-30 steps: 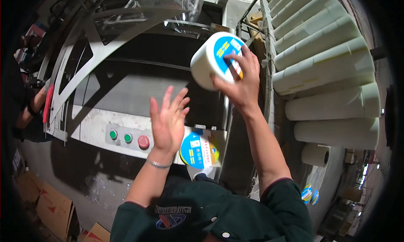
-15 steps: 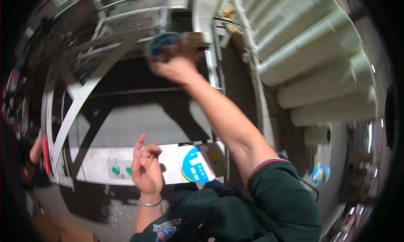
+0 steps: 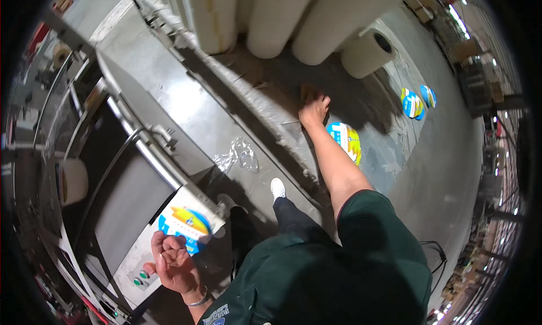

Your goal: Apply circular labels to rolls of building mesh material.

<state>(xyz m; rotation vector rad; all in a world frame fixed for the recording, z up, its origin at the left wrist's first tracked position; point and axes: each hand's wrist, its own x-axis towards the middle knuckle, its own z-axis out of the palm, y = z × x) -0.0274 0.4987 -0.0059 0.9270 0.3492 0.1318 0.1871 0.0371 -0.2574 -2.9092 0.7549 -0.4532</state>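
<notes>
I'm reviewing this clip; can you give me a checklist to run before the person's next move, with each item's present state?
1. Left hand free: ok, nothing visible in its loosely curled fingers.
2. Right hand grip secure: cannot tell; it is at a brown object in shadow.
3. Round labels on the machine ledge fully visible: not ok, the left hand overlaps their edge in this view.
4. Green buttons uncovered: ok, both show.
5. Footing free of loose wrap: not ok, plastic film lies near the white shoe.

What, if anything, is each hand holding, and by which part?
The left hand holds nothing visible. The right hand is at a small brown object; whether it grips it, and by which part, cannot be told.
</notes>
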